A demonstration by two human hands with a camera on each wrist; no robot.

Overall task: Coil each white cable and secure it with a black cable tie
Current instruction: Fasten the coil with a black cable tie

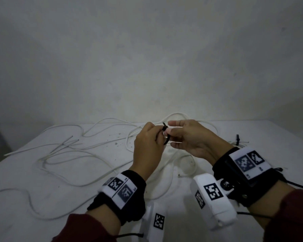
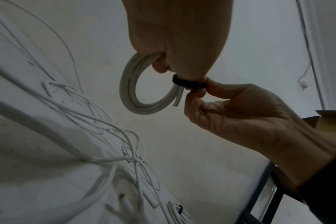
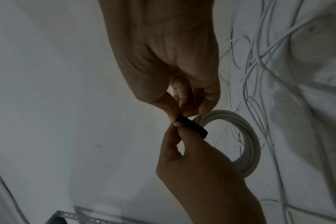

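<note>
A small coil of white cable (image 2: 128, 94) hangs from my left hand (image 2: 174, 66), whose fingers curl round its top. A black cable tie (image 2: 188, 84) wraps the coil where the turns meet. My right hand (image 2: 199, 89) pinches the tie's end between thumb and forefinger. In the right wrist view the right hand (image 3: 182, 112) and left hand (image 3: 180, 128) meet fingertip to fingertip on the tie (image 3: 193, 127), with the coil (image 3: 253, 136) behind. In the head view both hands, left hand (image 1: 158, 135) and right hand (image 1: 170, 133), are held above the table with the tie (image 1: 166, 137) between them; the coil is hidden.
Several loose white cables (image 1: 59, 151) sprawl over the white table (image 1: 16, 172) to the left and under my hands. A cable bundle with a black tie (image 1: 237, 139) lies at the right. A grey wall stands right behind the table. A cardboard box (image 2: 328, 121) sits beyond the table's edge.
</note>
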